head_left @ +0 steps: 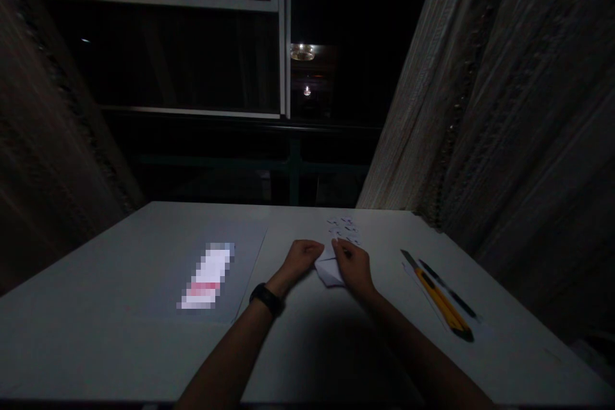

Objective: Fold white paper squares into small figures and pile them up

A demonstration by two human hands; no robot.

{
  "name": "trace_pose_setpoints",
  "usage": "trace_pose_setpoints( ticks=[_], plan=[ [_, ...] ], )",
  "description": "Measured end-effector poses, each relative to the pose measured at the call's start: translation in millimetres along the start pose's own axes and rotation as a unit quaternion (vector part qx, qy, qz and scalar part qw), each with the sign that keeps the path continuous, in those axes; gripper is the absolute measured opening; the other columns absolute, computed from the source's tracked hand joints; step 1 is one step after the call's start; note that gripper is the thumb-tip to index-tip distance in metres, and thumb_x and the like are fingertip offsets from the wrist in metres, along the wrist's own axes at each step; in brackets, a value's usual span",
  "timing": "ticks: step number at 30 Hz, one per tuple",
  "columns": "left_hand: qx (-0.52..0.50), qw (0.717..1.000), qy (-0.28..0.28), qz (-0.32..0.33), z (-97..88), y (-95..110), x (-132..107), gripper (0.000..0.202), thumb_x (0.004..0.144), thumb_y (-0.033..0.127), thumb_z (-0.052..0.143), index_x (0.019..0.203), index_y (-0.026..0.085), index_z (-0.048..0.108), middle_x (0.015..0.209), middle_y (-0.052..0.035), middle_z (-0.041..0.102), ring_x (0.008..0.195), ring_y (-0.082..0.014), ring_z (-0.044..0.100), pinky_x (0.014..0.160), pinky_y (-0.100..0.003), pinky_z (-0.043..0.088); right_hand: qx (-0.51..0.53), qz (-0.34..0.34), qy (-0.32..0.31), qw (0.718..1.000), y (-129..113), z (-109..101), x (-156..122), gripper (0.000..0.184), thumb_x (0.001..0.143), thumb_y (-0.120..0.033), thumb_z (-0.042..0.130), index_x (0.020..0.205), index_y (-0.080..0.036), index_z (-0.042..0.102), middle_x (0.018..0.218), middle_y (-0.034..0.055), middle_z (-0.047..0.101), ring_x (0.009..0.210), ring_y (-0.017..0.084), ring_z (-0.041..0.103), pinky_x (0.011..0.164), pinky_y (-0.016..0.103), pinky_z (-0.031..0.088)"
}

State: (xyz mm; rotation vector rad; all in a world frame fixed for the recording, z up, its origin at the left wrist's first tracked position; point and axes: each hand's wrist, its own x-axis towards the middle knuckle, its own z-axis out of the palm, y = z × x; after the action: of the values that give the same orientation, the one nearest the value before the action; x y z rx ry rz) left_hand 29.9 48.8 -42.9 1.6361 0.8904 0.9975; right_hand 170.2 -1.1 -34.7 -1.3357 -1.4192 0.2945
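Observation:
My left hand (300, 259) and my right hand (354, 264) meet over a small folded piece of white paper (329, 269) on the white table (120, 333). Both hands have their fingers curled and pinched on the paper's edges, the left at its left side, the right on top and to its right. A dark watch sits on my left wrist. Several small paper pieces (344, 227) lie just beyond my hands.
A yellow utility knife (439, 298) and a dark pen (449, 295) lie to the right, with a ruler beneath them. A large sheet with a blurred item (206, 285) lies on the left. Curtains hang on both sides of a dark window.

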Motion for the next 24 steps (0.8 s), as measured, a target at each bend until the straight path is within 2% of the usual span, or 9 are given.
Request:
trace_pose_setpoints(
  ticks=[3,13,17,21,24],
  plan=[
    [-0.016,1.000,-0.016,0.012,-1.2,-2,0,0.034,0.069,0.040,0.056,0.066,0.008,0.065,0.057,-0.0017,0.055,0.054,-0.0111,0.046,0.051,-0.021,0.035,-0.004,-0.025,-0.003,1.000,-1,0,-1,0.030,0.080,-0.039,0.045,0.079,-0.019,0.067,0.084,0.0062,0.068,0.081,0.021,0.060,0.074,0.031,0.045],
    [-0.046,0.999,0.020,0.007,-2.3,-2,1,0.029,0.065,0.036,0.062,0.071,0.008,0.068,0.066,-0.0070,0.064,0.062,-0.0147,0.053,0.057,-0.024,0.040,0.066,-0.074,-0.056,0.993,1,0,0,0.027,0.082,-0.035,0.045,0.074,-0.020,0.066,0.099,0.0058,0.064,0.098,0.021,0.056,0.088,0.033,0.039],
    [-0.084,0.996,0.033,-0.007,0.1,4,-2,0.029,0.062,0.034,0.065,0.073,0.007,0.069,0.067,-0.0088,0.065,0.061,-0.0153,0.055,0.057,-0.024,0.040,0.057,-0.101,-0.065,0.991,0,-2,-1,0.022,0.081,-0.032,0.047,0.080,-0.020,0.066,0.104,0.0071,0.062,0.104,0.023,0.053,0.090,0.036,0.038],
    [-0.137,0.989,0.054,-0.021,2.1,11,-4,0.030,0.059,0.031,0.068,0.078,0.008,0.069,0.074,-0.0102,0.067,0.065,-0.0165,0.058,0.059,-0.024,0.042,0.039,-0.124,-0.084,0.988,-2,-4,-1,0.024,0.082,-0.032,0.045,0.088,-0.020,0.065,0.101,0.0071,0.063,0.099,0.022,0.055,0.087,0.036,0.041],
    [-0.156,0.986,0.043,-0.033,2.0,13,-5,0.026,0.059,0.028,0.068,0.075,0.008,0.068,0.069,-0.0082,0.066,0.060,-0.0142,0.056,0.055,-0.022,0.041,-0.008,-0.124,-0.075,0.989,0,-2,0,0.025,0.078,-0.034,0.051,0.094,-0.021,0.065,0.104,0.0074,0.062,0.104,0.024,0.053,0.090,0.039,0.039]
  ],
)
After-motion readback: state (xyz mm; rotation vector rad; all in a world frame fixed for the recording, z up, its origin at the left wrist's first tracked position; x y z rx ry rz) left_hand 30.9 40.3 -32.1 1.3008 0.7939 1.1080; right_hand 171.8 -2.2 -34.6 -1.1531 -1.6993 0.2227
